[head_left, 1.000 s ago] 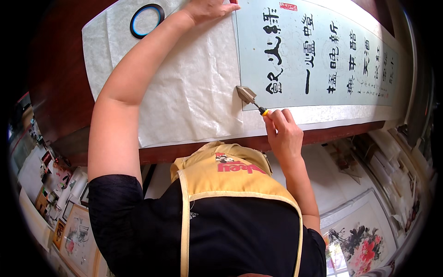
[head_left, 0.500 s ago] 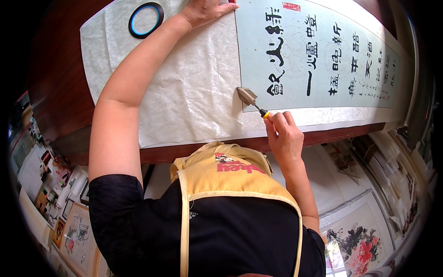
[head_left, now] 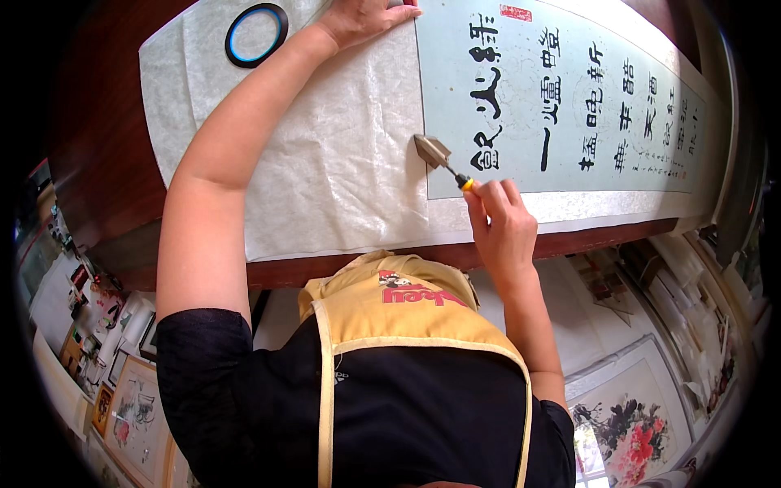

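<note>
My right hand (head_left: 506, 226) grips the yellow-and-black handle of a small iron (head_left: 431, 151). The iron's pointed, flat metal head rests at the seam where a whitish paper sheet (head_left: 325, 154) meets the pale blue panel of a calligraphy scroll (head_left: 443, 89). My left hand (head_left: 358, 23) is at the top edge of the view, its thumb lying on the same seam farther away. A bit of something grey shows between its thumb and fingers, which are partly cut off by the frame.
A black tape roll with a blue inner ring (head_left: 257, 36) lies on the whitish sheet beyond my left forearm. The dark red-brown table (head_left: 106, 163) ends just in front of my yellow apron (head_left: 407, 317). Below right stands a flower painting (head_left: 634, 431); framed pictures (head_left: 134, 419) lean at lower left.
My right hand has slid the iron a short way up along the seam, away from me. The left hand stays in place.
</note>
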Demonstrator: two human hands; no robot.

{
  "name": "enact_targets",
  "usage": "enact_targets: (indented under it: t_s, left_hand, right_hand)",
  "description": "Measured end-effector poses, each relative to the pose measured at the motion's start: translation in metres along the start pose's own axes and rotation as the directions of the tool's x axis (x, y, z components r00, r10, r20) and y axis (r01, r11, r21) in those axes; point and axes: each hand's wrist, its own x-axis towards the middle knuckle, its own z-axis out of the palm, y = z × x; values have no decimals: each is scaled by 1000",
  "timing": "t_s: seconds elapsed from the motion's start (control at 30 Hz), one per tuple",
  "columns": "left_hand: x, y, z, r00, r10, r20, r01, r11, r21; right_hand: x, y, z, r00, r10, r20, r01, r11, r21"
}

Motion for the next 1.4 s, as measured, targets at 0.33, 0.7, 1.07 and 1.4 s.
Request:
enact_targets:
  t_s: [0.33,0.7,1.07,1.4]
  left_hand:
    - [0,0,0,1000,-19,6,19,999,-40]
    - [0,-2,3,999,1,-46,-2,1000,-31]
    - [-5,40,-10,944,-329,35,319,881,-350]
    - [-28,58,-10,647,-754,118,467,269,-842]
  right_hand:
    - [41,-3,0,999,-31,-27,29,998,-54]
    - [110,2,2,993,27,-114,-15,994,110]
    - [199,4,53,952,305,-4,-194,616,764]
    - [206,-8,68,958,286,16,-204,642,739]
